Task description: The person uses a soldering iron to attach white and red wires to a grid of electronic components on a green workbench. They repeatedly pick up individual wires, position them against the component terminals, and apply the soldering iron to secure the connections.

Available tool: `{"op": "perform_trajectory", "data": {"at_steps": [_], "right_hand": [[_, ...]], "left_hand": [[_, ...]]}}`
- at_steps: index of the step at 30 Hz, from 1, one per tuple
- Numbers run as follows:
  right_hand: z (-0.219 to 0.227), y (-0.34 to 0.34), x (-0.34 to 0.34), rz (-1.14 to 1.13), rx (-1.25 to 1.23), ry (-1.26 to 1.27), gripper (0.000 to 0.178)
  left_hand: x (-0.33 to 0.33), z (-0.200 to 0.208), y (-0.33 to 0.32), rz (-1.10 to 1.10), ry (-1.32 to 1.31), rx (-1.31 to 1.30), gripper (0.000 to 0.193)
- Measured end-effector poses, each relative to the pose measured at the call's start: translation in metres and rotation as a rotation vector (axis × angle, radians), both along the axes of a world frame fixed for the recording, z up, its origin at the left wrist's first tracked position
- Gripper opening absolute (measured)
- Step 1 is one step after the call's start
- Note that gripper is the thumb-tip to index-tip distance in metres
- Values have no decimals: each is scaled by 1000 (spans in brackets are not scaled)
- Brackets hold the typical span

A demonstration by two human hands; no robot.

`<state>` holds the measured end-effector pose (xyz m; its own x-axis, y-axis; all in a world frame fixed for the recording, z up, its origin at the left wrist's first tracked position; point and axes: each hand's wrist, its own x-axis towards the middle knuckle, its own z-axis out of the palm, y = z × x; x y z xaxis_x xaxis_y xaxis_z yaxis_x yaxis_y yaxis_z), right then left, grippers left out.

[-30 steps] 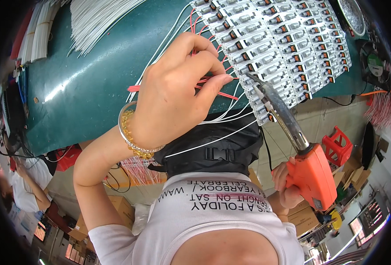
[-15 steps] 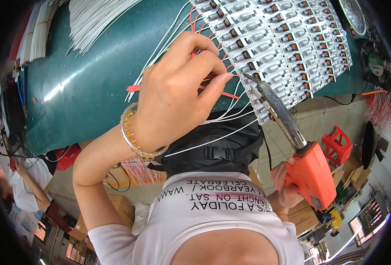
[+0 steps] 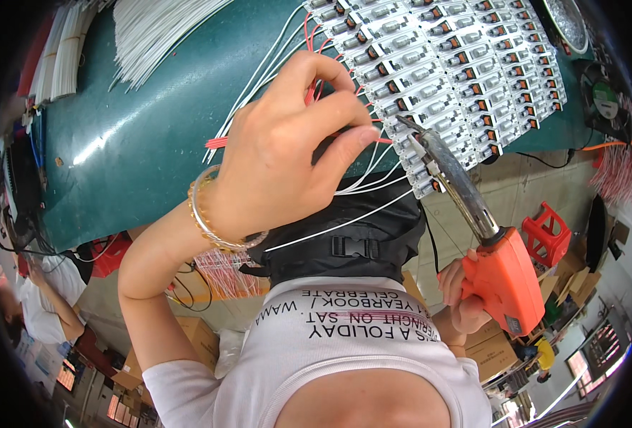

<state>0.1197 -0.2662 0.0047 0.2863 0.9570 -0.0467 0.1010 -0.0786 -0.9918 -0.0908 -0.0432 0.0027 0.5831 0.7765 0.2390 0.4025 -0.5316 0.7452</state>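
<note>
My left hand (image 3: 287, 150), with a metal bangle on the wrist, pinches red and white wires (image 3: 316, 93) over the green table (image 3: 130, 135). The wires run up to a panel of small circuit boards (image 3: 444, 64) lying in rows. My right hand (image 3: 462, 299) grips an orange soldering gun (image 3: 505, 278). Its metal tip (image 3: 412, 139) touches the lower edge of the panel, just right of my left fingers.
Bundles of white wires (image 3: 152, 36) lie at the table's far left. A small black fan (image 3: 605, 100) and a round tray (image 3: 565, 21) sit at the right. Below the table edge are a red stool (image 3: 544, 235), cardboard boxes and another person (image 3: 44, 307).
The soldering gun's tip has shifted slightly along the panel's edge. My left hand has stayed on the wires with small finger movements.
</note>
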Motion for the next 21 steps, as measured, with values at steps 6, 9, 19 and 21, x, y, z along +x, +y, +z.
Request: {"op": "perform_trajectory", "data": {"at_steps": [6, 9, 19, 21], "right_hand": [[7, 4, -1, -12, -17, 55, 83], [-3, -16, 11, 1, -2, 164, 82], [-10, -40, 23, 44, -41, -259, 73], [-2, -44, 17, -8, -191, -349, 66]], "left_hand": [[-9, 1, 1, -21, 37, 38, 14], [-9, 7, -6, 89, 94, 257, 14], [8, -11, -33, 198, 42, 181, 12], [11, -12, -33, 190, 28, 182, 12]]}}
